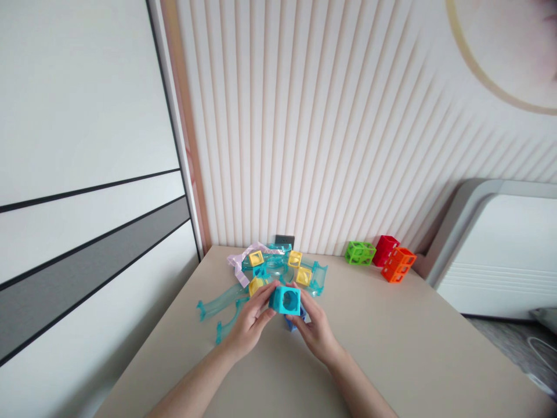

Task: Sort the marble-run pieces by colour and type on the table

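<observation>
Above the table's middle, my left hand (249, 322) and my right hand (319, 332) both grip a turquoise cube block (290, 301) with a round hole in its face. Fingers and thumb of each hand press on opposite sides of it. Behind my right fingers, a blue block (291, 324) shows in part; whether it touches the hand or lies on the table I cannot tell. Just past my hands lie yellow cube blocks (304, 277) among translucent teal track pieces (221, 302). A pale purple zigzag piece (238, 268) rests at the pile's left.
Green blocks (360, 253), red blocks (385, 249) and orange blocks (398, 265) stand at the table's back right. A small black box (285, 240) sits against the ribbed wall (278, 128). A white cabinet (91, 191) borders the table (391, 342) on the left.
</observation>
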### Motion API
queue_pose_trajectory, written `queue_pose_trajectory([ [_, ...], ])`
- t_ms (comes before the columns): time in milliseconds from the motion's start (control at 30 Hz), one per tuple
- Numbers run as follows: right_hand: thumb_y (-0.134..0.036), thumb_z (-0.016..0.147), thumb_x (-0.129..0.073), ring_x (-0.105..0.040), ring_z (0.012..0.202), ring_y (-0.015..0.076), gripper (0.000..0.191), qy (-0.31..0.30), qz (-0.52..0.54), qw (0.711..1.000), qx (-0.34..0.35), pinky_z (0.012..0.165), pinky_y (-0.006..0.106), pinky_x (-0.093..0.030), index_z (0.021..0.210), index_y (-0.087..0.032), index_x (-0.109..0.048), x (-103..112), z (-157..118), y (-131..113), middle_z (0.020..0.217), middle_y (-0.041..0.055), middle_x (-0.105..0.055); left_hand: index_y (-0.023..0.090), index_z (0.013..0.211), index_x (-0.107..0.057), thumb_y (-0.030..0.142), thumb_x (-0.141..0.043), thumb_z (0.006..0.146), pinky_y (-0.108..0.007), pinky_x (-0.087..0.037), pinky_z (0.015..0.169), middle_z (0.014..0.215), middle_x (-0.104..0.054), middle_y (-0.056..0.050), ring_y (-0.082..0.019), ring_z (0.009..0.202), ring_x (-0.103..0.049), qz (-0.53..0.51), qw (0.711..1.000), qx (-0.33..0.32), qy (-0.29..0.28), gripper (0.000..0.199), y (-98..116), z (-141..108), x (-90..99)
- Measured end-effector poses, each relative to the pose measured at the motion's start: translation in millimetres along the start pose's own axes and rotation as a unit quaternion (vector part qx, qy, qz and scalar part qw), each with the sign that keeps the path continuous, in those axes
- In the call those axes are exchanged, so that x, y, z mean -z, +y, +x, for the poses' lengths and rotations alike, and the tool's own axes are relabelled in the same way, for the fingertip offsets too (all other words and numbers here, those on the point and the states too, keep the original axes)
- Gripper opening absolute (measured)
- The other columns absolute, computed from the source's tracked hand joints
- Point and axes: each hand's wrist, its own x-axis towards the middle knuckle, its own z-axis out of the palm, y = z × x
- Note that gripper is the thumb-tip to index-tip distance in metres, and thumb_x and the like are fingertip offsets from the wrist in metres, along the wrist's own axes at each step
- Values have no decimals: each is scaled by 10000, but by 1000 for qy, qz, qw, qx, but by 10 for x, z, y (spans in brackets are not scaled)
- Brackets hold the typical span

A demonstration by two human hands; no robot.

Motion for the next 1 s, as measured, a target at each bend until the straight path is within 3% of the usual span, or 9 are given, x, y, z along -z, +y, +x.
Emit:
queue_pose_trajectory([
  [333,-391,940,-650,-645,1211,306,492,20,-39,999,5,1000,409,-547,1415,-286,-578,-20,-15,73,1328,118,-671,263,1401,-541,379,-659,931,-471,-428,1148,1458,-548,-125,-334,1361,-521,-44,999,2,-14,498,-116,-6,-32],
  [567,-267,947,-612,-635,1228,288,491,-8,-53,998,17,1040,415,-521,1433,-291,-544,18,-10,14,1343,110,-663,314,1380,-523,314,-631,956,-446,-426,1153,1468,-524,-98,-316,1387,-495,-27,999,-21,-26,438,-105,-19,-12],
  [800,-336,966,-619,-569,1316,278,566,-21,-56,997,50,1086,423,-485,1503,-312,-443,41,2,64,1429,115,-590,277,1374,-520,357,-619,962,-453,-447,1139,1447,-521,-115,-313,1374,-503,2,999,-48,-21,432,-82,-13,3],
  [1000,-339,968,-612,-603,1258,288,499,-18,-79,995,57,1048,432,-517,1446,-277,-483,35,-22,94,1358,138,-622,282,1384,-501,354,-605,971,-455,-468,1128,1464,-522,-110,-300,1355,-529,-1,999,-37,-33,433,-114,-13,-19],
])
